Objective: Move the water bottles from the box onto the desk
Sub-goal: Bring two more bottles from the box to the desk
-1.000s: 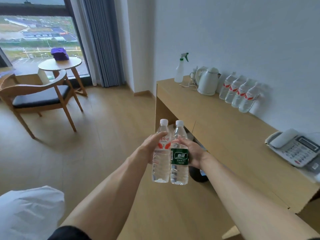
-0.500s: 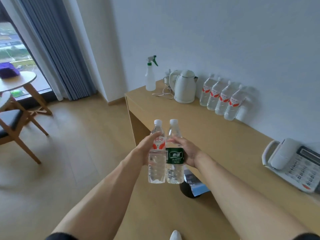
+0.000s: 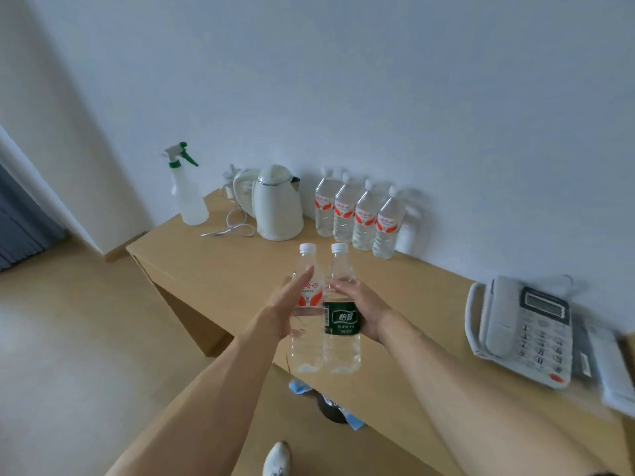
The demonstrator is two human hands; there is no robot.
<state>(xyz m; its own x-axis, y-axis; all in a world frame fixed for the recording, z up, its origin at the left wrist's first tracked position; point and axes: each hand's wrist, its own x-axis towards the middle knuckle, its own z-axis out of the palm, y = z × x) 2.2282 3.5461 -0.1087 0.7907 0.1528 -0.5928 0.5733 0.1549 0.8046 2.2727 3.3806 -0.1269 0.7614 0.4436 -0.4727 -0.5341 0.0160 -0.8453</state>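
Note:
I hold two clear water bottles upright side by side, above the front edge of the wooden desk (image 3: pixel 237 269). My left hand (image 3: pixel 276 312) holds the red-label bottle (image 3: pixel 307 352), thumb lying up its front and the fingers hidden behind it. My right hand (image 3: pixel 369 312) grips the green-label bottle (image 3: pixel 342 319) round its middle. Several more red-label bottles (image 3: pixel 364 218) stand in a row on the desk against the wall. The box is out of view.
On the desk stand a white kettle (image 3: pixel 278 204) with its cord, a spray bottle (image 3: pixel 187 195) at the left end and a grey telephone (image 3: pixel 522 329) at the right. A dark bin (image 3: pixel 331 408) sits under the desk. My shoe (image 3: pixel 276 458) shows below.
The view has swung right and toward the desk; the window, chair and round table have left the frame. Both hands have carried the two bottles closer to the desk's front edge.

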